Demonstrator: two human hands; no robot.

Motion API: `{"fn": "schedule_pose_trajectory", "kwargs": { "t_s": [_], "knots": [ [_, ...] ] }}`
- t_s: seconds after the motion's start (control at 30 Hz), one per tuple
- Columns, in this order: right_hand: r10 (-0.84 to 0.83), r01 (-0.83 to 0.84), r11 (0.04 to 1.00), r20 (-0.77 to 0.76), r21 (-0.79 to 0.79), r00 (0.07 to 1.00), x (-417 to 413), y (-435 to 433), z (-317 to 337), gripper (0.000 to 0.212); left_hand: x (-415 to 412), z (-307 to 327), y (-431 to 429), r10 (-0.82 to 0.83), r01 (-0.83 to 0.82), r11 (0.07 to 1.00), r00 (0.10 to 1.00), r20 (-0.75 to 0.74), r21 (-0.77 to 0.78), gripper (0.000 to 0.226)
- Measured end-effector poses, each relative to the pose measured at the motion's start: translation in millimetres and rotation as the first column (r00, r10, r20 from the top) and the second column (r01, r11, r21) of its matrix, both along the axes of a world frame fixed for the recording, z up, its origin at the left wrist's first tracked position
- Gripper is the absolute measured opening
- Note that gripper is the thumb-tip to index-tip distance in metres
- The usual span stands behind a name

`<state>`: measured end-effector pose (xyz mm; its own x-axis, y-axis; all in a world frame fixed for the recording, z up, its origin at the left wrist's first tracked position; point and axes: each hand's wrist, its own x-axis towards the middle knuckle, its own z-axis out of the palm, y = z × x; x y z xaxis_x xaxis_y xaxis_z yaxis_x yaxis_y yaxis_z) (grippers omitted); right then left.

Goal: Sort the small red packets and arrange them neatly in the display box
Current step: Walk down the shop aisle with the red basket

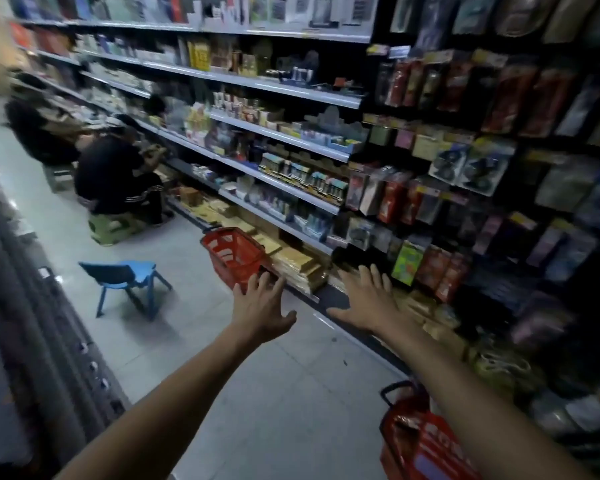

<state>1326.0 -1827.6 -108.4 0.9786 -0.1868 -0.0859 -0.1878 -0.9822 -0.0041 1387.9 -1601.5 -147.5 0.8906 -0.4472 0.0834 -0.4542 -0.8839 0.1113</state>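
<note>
I stand in a shop aisle with both arms stretched forward. My left hand has its fingers spread and holds nothing, hovering above the floor near a red basket. My right hand is also spread and empty, over the low edge of the shelving. Red hanging packets show on the rack just right of my right hand, with more red packets higher up. I cannot make out a display box; the view is blurred.
A blue plastic chair stands on the tiled floor to the left. A second red basket sits under my right forearm. Two people crouch on stools further down the aisle. Stocked shelves run along the right; dark racking lines the left.
</note>
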Motion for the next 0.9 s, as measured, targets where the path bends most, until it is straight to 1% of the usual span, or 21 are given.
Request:
{"fn": "schedule_pose_trajectory", "kwargs": {
  "t_s": [0.17,0.3,0.4,0.57,0.7,0.77,0.9],
  "knots": [
    [0.182,-0.182,0.983,0.009,-0.001,0.983,121.4,-2.7,-4.4,0.100,73.2,-1.5,16.9,0.197,-0.198,0.980,0.980,-0.017,-0.009,0.083],
    [0.325,-0.327,0.944,0.046,0.036,0.945,209.2,-3.3,10.5,0.100,133.9,16.1,25.0,0.373,-0.372,0.927,0.928,-0.012,0.042,0.085],
    [0.400,-0.402,0.915,0.054,0.035,0.915,266.3,-5.0,20.3,0.098,176.0,29.4,29.6,0.479,-0.479,0.878,0.878,0.005,0.022,0.083],
    [0.494,-0.495,0.869,0.021,0.028,0.869,348.7,8.4,26.4,0.099,232.3,40.2,42.9,0.574,-0.574,0.819,0.819,0.010,0.004,0.081],
    [0.552,-0.552,0.833,0.019,0.041,0.834,417.0,35.7,14.4,0.097,283.6,36.2,67.8,0.631,-0.631,0.776,0.775,0.028,0.001,0.078],
    [0.570,-0.571,0.820,0.029,0.034,0.821,454.3,54.1,5.6,0.095,314.9,30.0,83.4,0.642,-0.642,0.766,0.767,0.023,0.028,0.080],
    [0.589,-0.589,0.808,-0.004,0.024,0.808,537.0,91.8,-7.3,0.098,391.6,18.2,123.3,0.639,-0.640,0.765,0.768,0.039,0.067,0.084]
  ]
}}
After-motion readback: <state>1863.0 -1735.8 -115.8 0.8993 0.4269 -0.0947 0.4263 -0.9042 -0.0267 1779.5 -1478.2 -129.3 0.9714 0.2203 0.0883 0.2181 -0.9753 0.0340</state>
